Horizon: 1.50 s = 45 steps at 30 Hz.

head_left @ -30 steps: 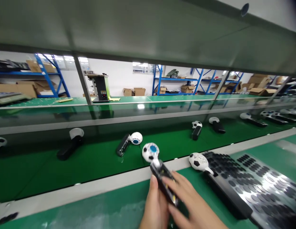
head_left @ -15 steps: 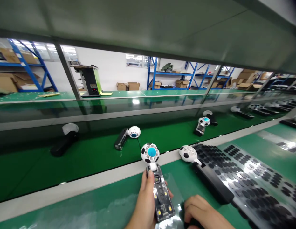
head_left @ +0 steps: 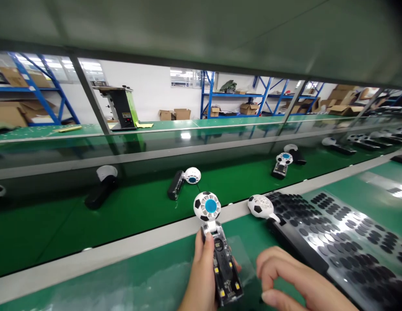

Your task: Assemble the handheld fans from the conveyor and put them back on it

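Observation:
My left hand (head_left: 204,268) is wrapped round the clear-cased body of a handheld fan (head_left: 225,268). Its white-and-black football-patterned head, with a blue disc at the centre, points away from me. To the right of it, my right hand (head_left: 285,274) is closed in a curl with thumb and forefinger close together. A small dark spot shows at its thumb tip, too little to name. Beyond that hand lies a second fan (head_left: 261,207) with a football head and black handle. The handle rests beside a clear sheet of black round stickers (head_left: 343,242).
A green conveyor belt (head_left: 139,216) runs across in front, carrying several fans, among them a clear-handled fan (head_left: 176,185) and a black-handled fan (head_left: 102,192). A pale rail (head_left: 123,257) edges the worktop. Overhead hangs a broad panel (head_left: 188,30) on metal posts.
Fans on the belt have shifted to the right, and another appears at the left edge. My right hand has risen slightly, showing its thumb. My left hand keeps hold of the fan.

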Available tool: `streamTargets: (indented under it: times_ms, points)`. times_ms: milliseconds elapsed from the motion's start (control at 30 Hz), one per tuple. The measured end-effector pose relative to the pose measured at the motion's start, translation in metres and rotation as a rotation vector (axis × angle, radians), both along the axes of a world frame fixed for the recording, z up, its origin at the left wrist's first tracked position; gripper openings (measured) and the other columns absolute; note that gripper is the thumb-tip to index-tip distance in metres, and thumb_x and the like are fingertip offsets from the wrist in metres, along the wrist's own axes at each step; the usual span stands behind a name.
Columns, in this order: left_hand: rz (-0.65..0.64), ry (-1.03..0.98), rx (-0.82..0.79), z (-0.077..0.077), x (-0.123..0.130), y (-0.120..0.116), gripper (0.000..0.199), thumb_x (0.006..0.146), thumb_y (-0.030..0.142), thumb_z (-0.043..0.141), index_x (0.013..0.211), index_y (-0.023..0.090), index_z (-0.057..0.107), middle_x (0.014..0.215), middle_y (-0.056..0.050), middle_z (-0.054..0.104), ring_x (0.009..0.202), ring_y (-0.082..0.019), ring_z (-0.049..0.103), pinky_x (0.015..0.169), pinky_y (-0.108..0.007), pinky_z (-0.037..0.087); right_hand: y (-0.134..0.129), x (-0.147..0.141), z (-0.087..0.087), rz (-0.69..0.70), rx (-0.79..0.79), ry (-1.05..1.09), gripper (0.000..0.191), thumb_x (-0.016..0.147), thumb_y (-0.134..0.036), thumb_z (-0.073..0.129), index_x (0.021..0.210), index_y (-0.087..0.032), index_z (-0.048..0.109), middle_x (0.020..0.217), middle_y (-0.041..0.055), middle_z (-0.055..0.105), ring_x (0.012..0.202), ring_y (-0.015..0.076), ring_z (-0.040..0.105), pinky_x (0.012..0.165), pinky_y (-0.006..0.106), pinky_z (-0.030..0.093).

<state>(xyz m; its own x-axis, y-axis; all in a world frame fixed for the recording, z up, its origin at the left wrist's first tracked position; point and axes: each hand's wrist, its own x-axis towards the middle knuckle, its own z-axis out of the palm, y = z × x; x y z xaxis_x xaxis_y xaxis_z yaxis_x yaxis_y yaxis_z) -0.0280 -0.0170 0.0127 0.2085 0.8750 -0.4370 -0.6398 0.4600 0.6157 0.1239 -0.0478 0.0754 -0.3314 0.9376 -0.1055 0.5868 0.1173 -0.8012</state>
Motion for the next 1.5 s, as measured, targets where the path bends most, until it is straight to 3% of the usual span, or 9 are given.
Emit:
streamTargets:
  times_ms: [100,233,300,467,600,1200,1333,1433,1500]
  points:
    - [0.000,-0.012,0.004,0.001,-0.001,-0.001,0.055,0.069,0.059,0.050,0.110,0.023,0.046,0.069,-0.002,0.062,0.060,-0.018,0.060,0.059,-0.031,0.044,0.016,-0.016,0.008,-0.159,-0.084,0.156,0.015,0.076,-0.027,0.049,0.061,-0.022,0.046,0.102,0.0017,0.052,0.091,0.0170,0.053,0.073,0.023,0.043]
    - [0.017,-0.023,0.040,0.001,0.000,-0.002,0.062,0.068,0.064,0.046,0.115,0.023,0.046,0.079,-0.005,0.064,0.073,-0.022,0.061,0.064,-0.032,0.044,0.032,-0.038,-0.001,-0.229,-0.256,0.407,0.015,0.074,-0.031,0.049,0.063,-0.021,0.046,0.132,0.0024,0.032,0.068,0.0118,0.056,0.054,0.025,0.046]
    - [0.038,-0.024,0.079,-0.001,0.001,-0.001,0.062,0.067,0.062,0.049,0.116,0.024,0.047,0.085,-0.006,0.065,0.080,-0.023,0.059,0.069,-0.033,0.043,0.035,-0.043,-0.007,-0.219,-0.257,0.417,0.013,0.073,-0.029,0.049,0.064,-0.020,0.046,0.131,0.0026,0.033,0.064,0.0108,0.055,0.053,0.025,0.044]
    - [0.102,-0.006,0.159,-0.008,0.001,0.000,0.051,0.069,0.056,0.053,0.107,0.022,0.056,0.103,-0.006,0.062,0.098,-0.024,0.053,0.085,-0.034,0.037,0.031,-0.046,-0.010,-0.203,-0.128,0.279,0.010,0.073,-0.019,0.049,0.063,-0.021,0.048,0.122,0.0017,0.045,0.093,0.0162,0.054,0.075,0.025,0.042]
    - [0.147,-0.001,0.184,-0.017,0.002,0.002,0.043,0.071,0.051,0.053,0.101,0.021,0.060,0.107,-0.006,0.061,0.104,-0.024,0.050,0.093,-0.036,0.030,0.031,-0.047,-0.008,-0.204,-0.099,0.241,0.011,0.073,-0.018,0.047,0.063,-0.021,0.048,0.121,0.0004,0.046,0.099,0.0162,0.052,0.077,0.025,0.041]
    - [0.106,0.026,0.165,-0.019,-0.001,0.004,0.039,0.071,0.050,0.054,0.099,0.023,0.059,0.106,-0.004,0.060,0.110,-0.025,0.047,0.091,-0.030,0.035,0.027,-0.051,-0.008,-0.165,0.070,0.029,0.013,0.074,-0.013,0.045,0.065,-0.022,0.044,0.119,0.0010,0.044,0.107,0.0178,0.047,0.086,0.030,0.040]
    - [0.101,-0.003,0.147,-0.023,-0.002,0.006,0.043,0.070,0.052,0.054,0.100,0.022,0.059,0.101,-0.005,0.062,0.102,-0.024,0.052,0.087,-0.031,0.038,0.029,-0.052,-0.020,-0.237,0.031,0.141,0.012,0.073,-0.016,0.046,0.081,-0.025,0.047,0.121,0.0023,0.044,0.108,0.0185,0.048,0.087,0.032,0.040]
    - [0.091,-0.050,0.128,-0.030,-0.001,0.006,0.050,0.070,0.054,0.053,0.107,0.021,0.056,0.099,-0.008,0.063,0.095,-0.025,0.056,0.083,-0.034,0.041,0.033,-0.052,-0.032,-0.216,-0.186,0.405,0.042,0.073,-0.019,0.048,0.112,-0.025,0.035,0.111,0.0056,0.055,0.100,0.0182,0.055,0.084,0.032,0.043]
    - [0.100,-0.077,0.113,-0.033,0.001,0.006,0.055,0.068,0.054,0.055,0.112,0.022,0.053,0.104,-0.008,0.062,0.095,-0.026,0.056,0.080,-0.035,0.042,0.035,-0.051,-0.035,-0.156,-0.265,0.542,0.048,0.072,-0.021,0.050,0.117,-0.022,0.033,0.105,0.0065,0.059,0.095,0.0188,0.058,0.083,0.032,0.044]
